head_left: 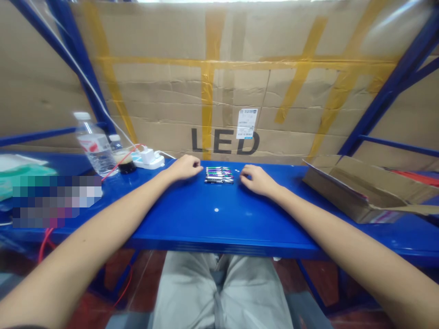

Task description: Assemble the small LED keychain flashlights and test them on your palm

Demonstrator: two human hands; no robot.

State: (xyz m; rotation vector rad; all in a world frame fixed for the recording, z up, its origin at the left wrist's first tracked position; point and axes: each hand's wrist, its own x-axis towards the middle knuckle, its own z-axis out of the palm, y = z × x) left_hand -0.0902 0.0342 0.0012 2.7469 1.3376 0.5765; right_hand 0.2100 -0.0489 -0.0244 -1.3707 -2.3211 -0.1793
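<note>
- Left hand [187, 167] at the far side of the smooth blue table [219, 228], fingers curled inward!
- Right hand [257, 179] opposite, fingers bent in too; how tightly I've closed either one, I can't tell in this small, soft view.
- Between them, dead centre: a row of slim, shiny, multicoloured pen-like sticks [219, 175], lying side by side, just beside both my hands.
- Out to my right, an open brown cardboard box [353, 196].
- Over on my left, a clear, white-capped plastic bottle [96, 148] beside a smaller bottle of dark liquid [125, 163].
</note>
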